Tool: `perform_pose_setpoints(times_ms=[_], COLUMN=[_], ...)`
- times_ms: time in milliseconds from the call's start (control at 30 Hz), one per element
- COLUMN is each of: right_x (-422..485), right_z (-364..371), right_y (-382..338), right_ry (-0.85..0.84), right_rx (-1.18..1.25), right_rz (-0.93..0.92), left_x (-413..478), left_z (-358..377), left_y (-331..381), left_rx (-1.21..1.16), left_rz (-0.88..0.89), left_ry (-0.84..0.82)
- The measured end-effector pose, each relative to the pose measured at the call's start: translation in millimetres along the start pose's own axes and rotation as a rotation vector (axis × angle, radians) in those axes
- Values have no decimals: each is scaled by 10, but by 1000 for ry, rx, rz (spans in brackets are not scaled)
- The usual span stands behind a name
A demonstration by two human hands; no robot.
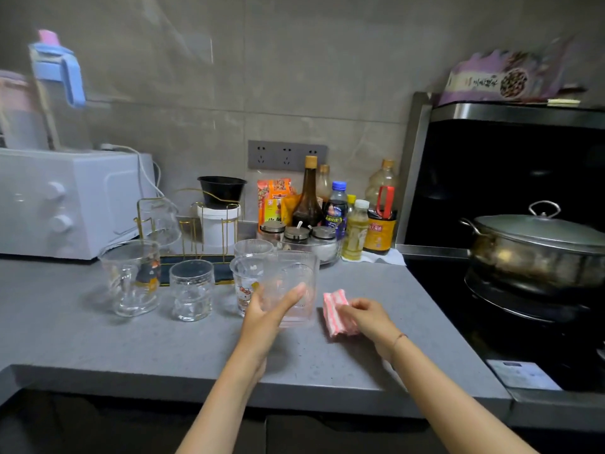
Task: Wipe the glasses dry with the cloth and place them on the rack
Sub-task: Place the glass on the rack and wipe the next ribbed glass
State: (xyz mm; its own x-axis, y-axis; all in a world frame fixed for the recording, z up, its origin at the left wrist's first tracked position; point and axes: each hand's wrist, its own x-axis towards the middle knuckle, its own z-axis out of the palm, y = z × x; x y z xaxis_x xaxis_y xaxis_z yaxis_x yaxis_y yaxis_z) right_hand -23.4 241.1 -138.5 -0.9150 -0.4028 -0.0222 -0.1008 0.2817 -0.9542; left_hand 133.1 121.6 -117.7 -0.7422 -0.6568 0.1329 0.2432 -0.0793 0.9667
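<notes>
My left hand grips a clear ribbed glass that stands on the grey counter. My right hand pinches a folded pink-and-white striped cloth lying just right of that glass. Behind my left hand stands a glass with a cartoon cat print, and further back a ribbed glass. To the left are a short clear glass and a handled printed mug. The gold wire rack on its dark tray holds one upturned glass.
A white microwave stands at the back left. Sauce bottles and spice jars crowd the back behind the glasses. On the right is a black stove with a lidded steel pot. The counter's front edge runs below my forearms.
</notes>
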Motion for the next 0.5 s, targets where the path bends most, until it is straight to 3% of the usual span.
perform_pose_setpoints(times_ms=[67,133,200,333,400,500], right_x=[32,5,-49,-135,-163,-199], right_z=[-111,-220,-302,-349,-316,-250], right_y=[-30,-92,-136,-179,-196,-203], right_ry=[-71,-204,-311,-425,-358,-253], right_rx=[249,671,872,698,620,706], right_rz=[52,134,169,62,41,60], left_x=[-18,-36,-49,-66,-76,-89], left_z=[30,63,94,180,203,190], left_y=[7,11,29,31,4,-28], left_rx=[-69,-90,-98,-131,-148,-150], left_rz=[-34,-48,-53,-75,-104,-129], left_ry=[-31,-56,-79,-104,-106,-102])
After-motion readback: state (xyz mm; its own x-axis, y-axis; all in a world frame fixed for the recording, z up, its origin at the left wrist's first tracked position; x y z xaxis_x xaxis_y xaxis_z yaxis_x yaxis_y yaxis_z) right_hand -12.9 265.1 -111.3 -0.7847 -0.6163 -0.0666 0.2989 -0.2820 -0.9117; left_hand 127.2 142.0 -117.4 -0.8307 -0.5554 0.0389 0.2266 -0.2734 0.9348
